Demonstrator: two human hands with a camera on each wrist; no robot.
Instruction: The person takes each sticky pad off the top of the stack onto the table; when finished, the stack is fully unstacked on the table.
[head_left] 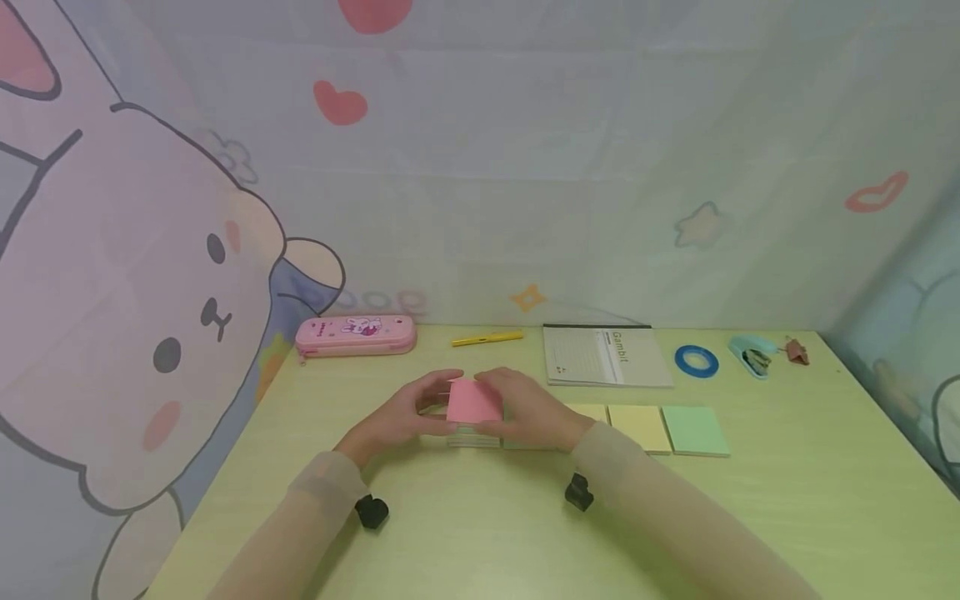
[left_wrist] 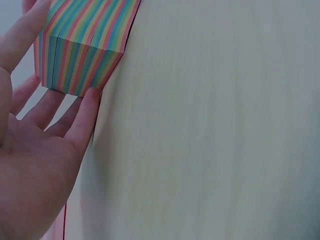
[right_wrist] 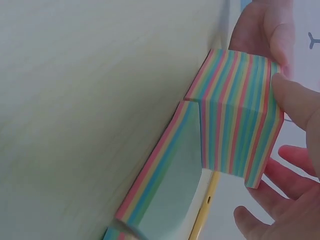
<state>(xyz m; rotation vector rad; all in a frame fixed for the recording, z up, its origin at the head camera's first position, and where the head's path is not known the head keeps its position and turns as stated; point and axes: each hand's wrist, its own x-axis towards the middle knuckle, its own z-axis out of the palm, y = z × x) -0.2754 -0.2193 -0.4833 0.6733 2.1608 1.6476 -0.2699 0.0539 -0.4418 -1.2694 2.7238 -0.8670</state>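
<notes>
A tall stack of sticky note pads [head_left: 476,438], pink on top, stands on the table between both hands. Its sides show rainbow stripes in the left wrist view [left_wrist: 80,60] and right wrist view [right_wrist: 230,112]. My left hand [head_left: 401,417] grips the stack's left side, thumb toward the front and fingers toward the back. From the other side my right hand [head_left: 538,410] holds the upper pads, its thumb at the near edge and fingertips at the far edge. Right of the stack lies a lower pale green pad [right_wrist: 172,175], largely covered by the right hand in the head view.
Yellow [head_left: 639,429] and green sticky note pads [head_left: 696,431] continue the row rightward. Along the back lie a pink pencil case [head_left: 356,336], a yellow pen [head_left: 487,338], a notebook [head_left: 585,358], blue tape [head_left: 679,362], a teal item [head_left: 742,344] and a reddish-brown clip [head_left: 797,352].
</notes>
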